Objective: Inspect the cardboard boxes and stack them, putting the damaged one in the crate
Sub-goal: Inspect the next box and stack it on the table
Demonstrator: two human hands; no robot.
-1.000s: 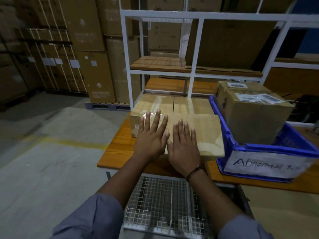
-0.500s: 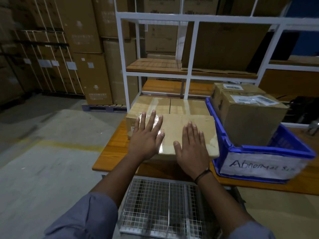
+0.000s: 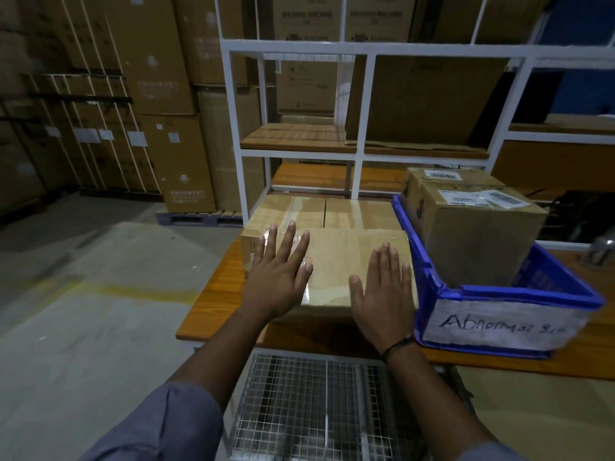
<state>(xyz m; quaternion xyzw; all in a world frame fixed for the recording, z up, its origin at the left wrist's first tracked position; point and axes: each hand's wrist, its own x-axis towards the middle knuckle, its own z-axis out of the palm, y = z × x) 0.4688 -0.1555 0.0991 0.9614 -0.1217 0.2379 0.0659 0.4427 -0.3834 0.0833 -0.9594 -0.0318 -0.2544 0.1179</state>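
Observation:
A flat cardboard box [image 3: 339, 261] with clear tape lies on top of other cardboard boxes [image 3: 332, 211] on the wooden table [image 3: 213, 294]. My left hand [image 3: 279, 271] rests flat on the box's left part, fingers straight and spread. My right hand [image 3: 382, 291] lies flat on its right part near the front edge, fingers straight. To the right stands a blue crate [image 3: 499, 294] labelled "Abnormal", holding a taller cardboard box [image 3: 472, 224] with white shipping labels.
A white metal shelf frame [image 3: 359, 104] with wooden shelves rises behind the table. A wire mesh cart [image 3: 316, 410] sits below the table's front edge. Tall stacks of cartons [image 3: 159, 94] stand at the back left, with concrete floor [image 3: 83, 294] to the left.
My two hands have slid apart on the top box: the left toward its left edge, the right toward its right edge. The box has stayed put.

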